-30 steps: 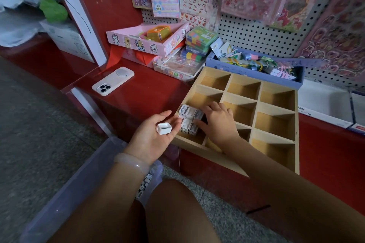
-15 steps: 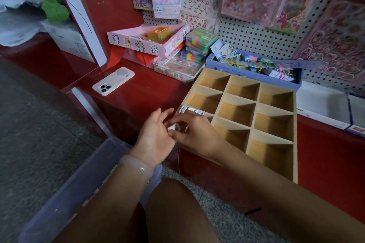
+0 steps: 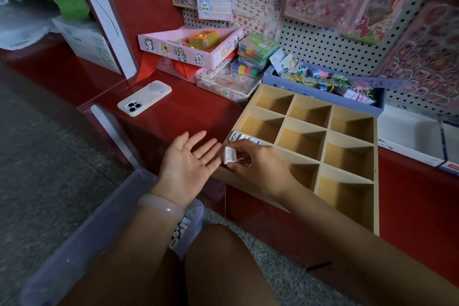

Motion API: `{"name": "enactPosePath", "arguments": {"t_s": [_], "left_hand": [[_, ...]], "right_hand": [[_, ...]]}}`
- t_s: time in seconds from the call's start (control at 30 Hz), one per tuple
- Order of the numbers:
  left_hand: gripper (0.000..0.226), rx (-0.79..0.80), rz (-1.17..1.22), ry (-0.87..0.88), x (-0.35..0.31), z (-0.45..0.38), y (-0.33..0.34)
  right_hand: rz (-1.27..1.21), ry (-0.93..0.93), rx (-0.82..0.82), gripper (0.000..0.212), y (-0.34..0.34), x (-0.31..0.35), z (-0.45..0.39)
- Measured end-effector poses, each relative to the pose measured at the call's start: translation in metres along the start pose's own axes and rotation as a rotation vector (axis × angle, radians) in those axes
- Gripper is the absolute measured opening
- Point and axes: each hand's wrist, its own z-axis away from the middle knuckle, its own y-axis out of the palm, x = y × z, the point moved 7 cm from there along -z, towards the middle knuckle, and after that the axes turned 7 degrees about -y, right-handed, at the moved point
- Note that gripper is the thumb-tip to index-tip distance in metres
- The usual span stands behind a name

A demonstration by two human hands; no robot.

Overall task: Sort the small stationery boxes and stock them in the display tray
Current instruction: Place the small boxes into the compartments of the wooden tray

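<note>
A wooden display tray (image 3: 376, 181) with several square compartments lies on the red counter. Small white stationery boxes (image 3: 242, 137) fill its near-left compartment, partly hidden behind my right hand. My right hand (image 3: 258, 165) pinches one small white box (image 3: 229, 155) at the tray's near-left corner. My left hand (image 3: 186, 165) is held palm up and flat just left of that box, with nothing on it. More small boxes (image 3: 182, 227) show in a clear plastic bin (image 3: 82, 243) on the floor under my left forearm.
A white phone (image 3: 144, 97) lies on the red counter (image 3: 188, 112) left of the tray. Behind stand a pink box (image 3: 188, 53), stacked coloured packs (image 3: 255, 53) and a blue tray of tags (image 3: 323, 87). Sticker sheets hang on the pegboard (image 3: 323, 49). My knee (image 3: 223, 268) is below.
My right hand came out of the near-left compartment, took the white box from my left palm and now pinches it. My left hand has opened flat and empty.
</note>
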Motion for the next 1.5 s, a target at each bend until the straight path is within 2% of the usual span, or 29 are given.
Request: {"name": "enactPosePath", "arguments": {"t_s": [0.1,0.27,0.47,0.97,1.13,1.27,1.37,1.5], "left_hand": [[0.042,0.010,0.007,0.006,-0.002,0.000,-0.003],[0.039,0.013,-0.002,0.033,-0.008,0.000,-0.011],[0.036,0.000,-0.020,0.049,-0.013,0.000,-0.021],[0.034,0.006,-0.077,0.075,-0.017,0.003,-0.026],[0.032,-0.055,-0.156,0.153,-0.038,0.015,-0.048],[0.028,-0.175,-0.248,0.275,-0.067,0.028,-0.092],[0.021,-0.278,-0.379,0.384,-0.090,0.032,-0.145],[0.023,-0.456,-0.727,0.490,-0.097,0.032,-0.234]], "right_hand": [[0.074,0.059,0.019,0.035,0.000,-0.006,-0.001],[0.396,0.048,-0.124,0.044,-0.009,-0.016,-0.006],[0.563,0.050,-0.044,0.044,0.010,-0.016,-0.018],[0.528,0.114,0.018,0.051,0.014,-0.026,-0.020],[0.492,0.066,0.046,0.048,0.012,-0.011,-0.022],[0.347,-0.100,0.010,0.043,0.039,0.028,-0.044],[0.212,-0.185,0.196,0.051,0.102,0.054,-0.061],[0.143,-0.260,0.565,0.041,0.208,0.065,-0.063]]}}
